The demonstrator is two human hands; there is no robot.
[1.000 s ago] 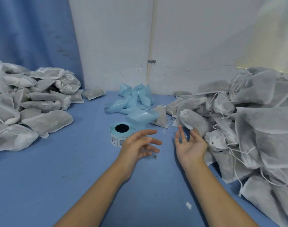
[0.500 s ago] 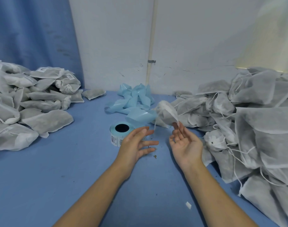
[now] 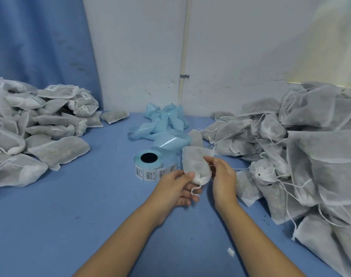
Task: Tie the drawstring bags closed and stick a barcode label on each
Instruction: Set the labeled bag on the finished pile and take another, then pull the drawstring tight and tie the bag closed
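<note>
Blue desk (image 3: 70,216) meets a scuffed white wall. At left lies a heap of labelled bags (image 3: 40,126), soft pouches of thin, cloudy fabric. Mid-desk stands the label roll (image 3: 148,162), a squat cylinder. The left grip (image 3: 174,188), empty and spread a moment ago, now pinches the gathered mouth of a small white bag (image 3: 196,166). Its thin string (image 3: 195,191) loops below. The right grip (image 3: 223,178) curls round the bag's far side, seemingly holding it. Loose bags (image 3: 310,146) with trailing strings pile at right.
</note>
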